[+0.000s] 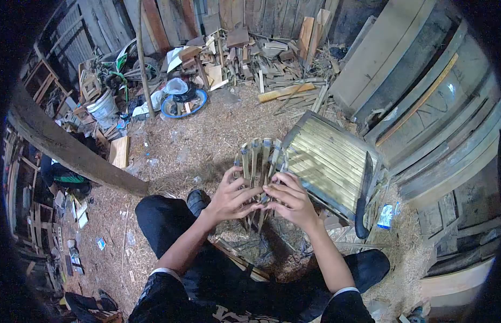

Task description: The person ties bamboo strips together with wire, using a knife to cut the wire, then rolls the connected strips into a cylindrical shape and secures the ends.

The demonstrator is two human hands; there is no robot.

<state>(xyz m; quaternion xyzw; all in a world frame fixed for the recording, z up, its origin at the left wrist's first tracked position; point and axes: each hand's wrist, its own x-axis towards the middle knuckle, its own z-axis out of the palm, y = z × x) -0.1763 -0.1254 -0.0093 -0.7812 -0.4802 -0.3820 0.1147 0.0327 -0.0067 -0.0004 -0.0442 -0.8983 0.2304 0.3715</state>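
In front of my lap, several upright bamboo strips (254,156) with dark-tipped tops stand side by side in a curved group. My left hand (231,196) is on the near left side of them, fingers bent around the strips. From the right, my right hand (291,200) grips the same strips, its fingertips almost meeting those of the left. Exactly how the strips are joined is hidden behind my fingers. Close to my right hand lies a framed slatted panel (326,156). A long knife (361,215) with a black handle rests along its right edge.
Scrap wood (261,59) is heaped by the back wall. A blue-rimmed basin (184,105) and a white bucket (103,107) stand left of it. A thick post (78,142) slants across the left. Large curved boards (449,129) lean at right. Another person (67,172) is partly visible at far left.
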